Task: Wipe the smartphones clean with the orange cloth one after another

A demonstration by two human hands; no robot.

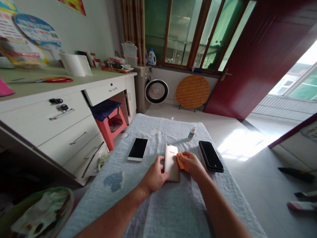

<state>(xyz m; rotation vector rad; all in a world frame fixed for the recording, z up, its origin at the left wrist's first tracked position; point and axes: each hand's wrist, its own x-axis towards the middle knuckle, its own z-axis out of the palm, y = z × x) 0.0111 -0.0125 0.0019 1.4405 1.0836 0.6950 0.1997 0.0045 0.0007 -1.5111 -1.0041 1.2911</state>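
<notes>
Room, head view: white desk (110,96) at left, washer (141,92) ahead with its round door swung open, red door (237,66) at right.
Tabletop (170,211): covered in pale blue quilted fabric.
Gold phone (170,157): mid-tabletop, back up — "honor" lettering showing.
Left hand (155,175): thumb and fingers closed on the gold phone's left side.
Right hand (192,163): fingers bunched, pinching an orange cloth (182,162) at the phone's right side.
White phone (138,148): screen up, near the left edge.
Bottle (191,133): upright, near the far right corner.
Black phone (210,154): by the right edge — atop another flat item.
</notes>
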